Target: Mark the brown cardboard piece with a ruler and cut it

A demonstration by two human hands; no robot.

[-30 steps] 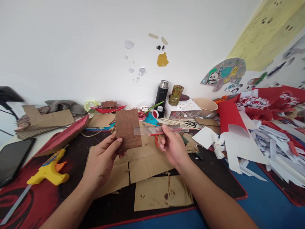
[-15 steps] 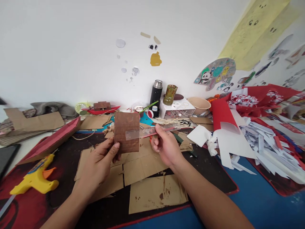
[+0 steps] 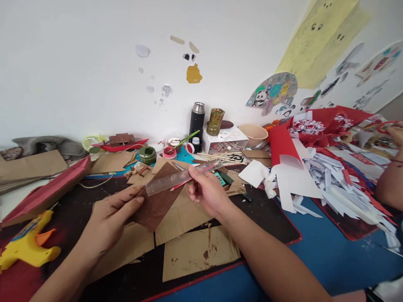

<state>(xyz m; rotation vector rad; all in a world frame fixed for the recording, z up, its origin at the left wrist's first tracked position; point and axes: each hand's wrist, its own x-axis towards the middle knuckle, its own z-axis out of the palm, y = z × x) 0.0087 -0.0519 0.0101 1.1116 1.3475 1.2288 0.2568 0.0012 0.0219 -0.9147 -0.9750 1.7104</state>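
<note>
My left hand (image 3: 115,216) pinches a brown-painted cardboard piece (image 3: 159,207) by its left side, thumb on top; the piece is tilted with one corner pointing down. In my right hand (image 3: 208,191) is a clear plastic ruler (image 3: 166,182), its far end lying across the upper part of the brown piece, close to my left fingertips. A thin red stick, maybe a pencil (image 3: 176,186), pokes out under the ruler from the right hand. Plain cardboard sheets (image 3: 201,253) with brown smudges lie beneath on a dark mat (image 3: 267,222).
A yellow glue gun (image 3: 30,245) and a red-lined cardboard boat hull (image 3: 47,188) lie left. Paint jars (image 3: 147,155), a black thermos (image 3: 197,119) and a white box (image 3: 225,140) stand behind. Paper strips (image 3: 340,184) pile up right, where another person's hand (image 3: 397,133) holds something red-handled.
The brown piece has turned from upright facing me to tilted, and moved lower. The ruler now crosses nearer its upper left. The view has swung right, bringing another person's hand in.
</note>
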